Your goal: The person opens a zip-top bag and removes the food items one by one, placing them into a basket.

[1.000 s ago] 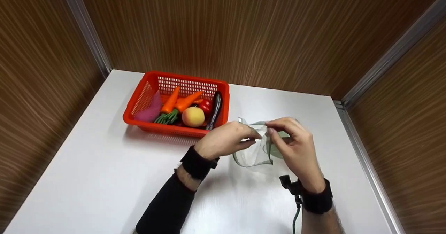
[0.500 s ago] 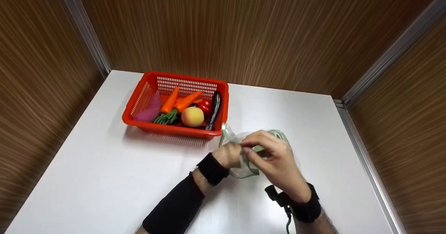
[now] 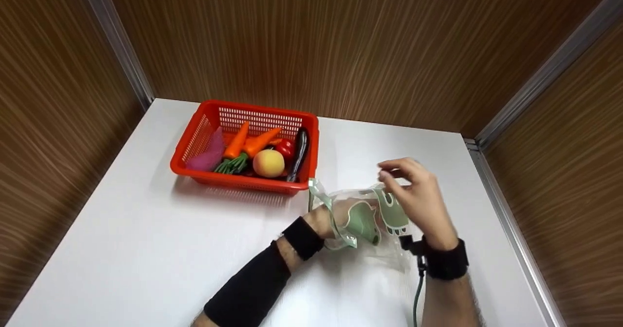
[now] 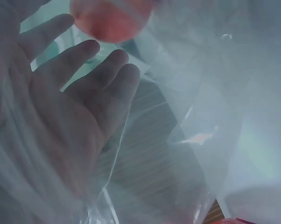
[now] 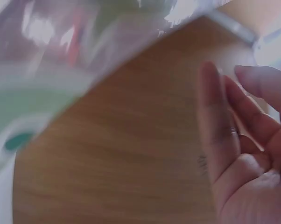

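A clear plastic bag with green printed shapes lies on its side over the white table. My left hand reaches inside through its green-edged mouth. In the left wrist view the left hand shows through the film, fingers extended and spread. Close to those fingertips is a round reddish thing; its kind is unclear through the film. My right hand hovers at the bag's closed end. In the right wrist view the right hand's fingers are loosely bent, with nothing between them and the thumb.
A red perforated basket stands left of the bag. It contains carrots, a peach, a red vegetable, a dark eggplant and a purple item. Wood-grain panels enclose the table.
Both hands were at the bag's mouth. My left hand has slid rightward into the bag. The right hand first moved left along the rim, then let go and moved back right.
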The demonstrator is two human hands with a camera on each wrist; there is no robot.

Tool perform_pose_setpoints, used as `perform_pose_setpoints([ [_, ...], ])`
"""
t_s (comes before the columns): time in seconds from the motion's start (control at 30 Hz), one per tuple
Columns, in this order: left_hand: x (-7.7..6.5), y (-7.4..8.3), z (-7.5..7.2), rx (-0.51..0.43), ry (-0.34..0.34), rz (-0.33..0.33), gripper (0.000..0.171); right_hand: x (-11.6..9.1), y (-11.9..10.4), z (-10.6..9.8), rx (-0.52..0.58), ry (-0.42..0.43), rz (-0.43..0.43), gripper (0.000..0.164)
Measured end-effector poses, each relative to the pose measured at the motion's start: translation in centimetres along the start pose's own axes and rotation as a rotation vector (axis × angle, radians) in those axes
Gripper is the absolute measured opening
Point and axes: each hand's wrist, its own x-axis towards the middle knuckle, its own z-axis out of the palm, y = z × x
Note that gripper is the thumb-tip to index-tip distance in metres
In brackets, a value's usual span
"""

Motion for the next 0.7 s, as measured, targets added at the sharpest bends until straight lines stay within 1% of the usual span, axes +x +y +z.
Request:
perform_pose_setpoints([
  [0.03,0.1,0.2,0.2,-0.129,0.01,-0.027,0.063,0.3,0.8,-0.5,-0.041,-0.004,0.045,0.024],
  [0.07,0.3,0.2,0.4,-0.254,0.006,-0.036,0.069,0.5,1.6,-1.0,-0.082,-0.021,0.089,0.027],
  [0.13,0.4,0.3,0.7,-0.351,0.019,-0.054,0.073,0.8,3.1,-1.8,-0.17,-0.088,0.161,0.034],
  [0.17,0.4,0.4,0.8,-0.402,0.021,-0.063,0.074,0.9,3.8,-2.1,-0.212,-0.139,0.196,0.039],
  [0.23,0.4,0.6,0.9,-0.459,0.017,-0.084,0.078,0.9,5.1,-2.4,-0.272,-0.266,0.275,0.05],
  [0.27,0.4,0.6,0.9,-0.433,0.022,-0.084,0.082,0.9,5.6,-2.5,-0.296,-0.333,0.317,0.055],
  [0.3,0.3,0.7,0.8,-0.382,0.031,-0.091,0.084,0.9,6.1,-2.4,-0.318,-0.399,0.352,0.058],
  [0.33,0.3,0.8,0.8,-0.448,0.022,-0.113,0.085,1.0,6.5,-2.3,-0.336,-0.457,0.379,0.06],
  [0.4,0.4,1.0,0.7,-0.44,0.0,-0.122,0.092,1.0,7.1,-2.1,-0.355,-0.539,0.41,0.06],
  [0.43,0.4,1.2,0.7,-0.483,-0.014,-0.146,0.093,1.1,7.3,-1.9,-0.363,-0.564,0.41,0.058],
  [0.47,0.5,1.4,0.7,-0.482,-0.024,-0.157,0.092,1.1,7.3,-1.7,-0.364,-0.577,0.404,0.055],
  [0.5,0.6,1.5,0.7,-0.442,-0.028,-0.168,0.085,1.1,7.4,-1.6,-0.369,-0.583,0.387,0.053],
  [0.53,0.7,1.7,0.7,-0.433,-0.028,-0.181,0.08,1.2,7.4,-1.4,-0.373,-0.581,0.368,0.051],
  [0.57,0.7,1.7,0.7,-0.367,-0.021,-0.181,0.076,1.2,7.4,-1.3,-0.376,-0.581,0.35,0.048],
  [0.6,0.8,1.7,0.7,-0.357,-0.019,-0.181,0.072,1.3,7.3,-1.1,-0.382,-0.579,0.332,0.046],
  [0.67,0.8,1.7,0.7,-0.304,0.002,-0.173,0.068,1.3,7.1,-0.9,-0.386,-0.578,0.302,0.042],
  [0.7,0.8,1.5,0.7,-0.326,0.012,-0.168,0.07,1.3,7.0,-0.8,-0.385,-0.578,0.287,0.04],
])
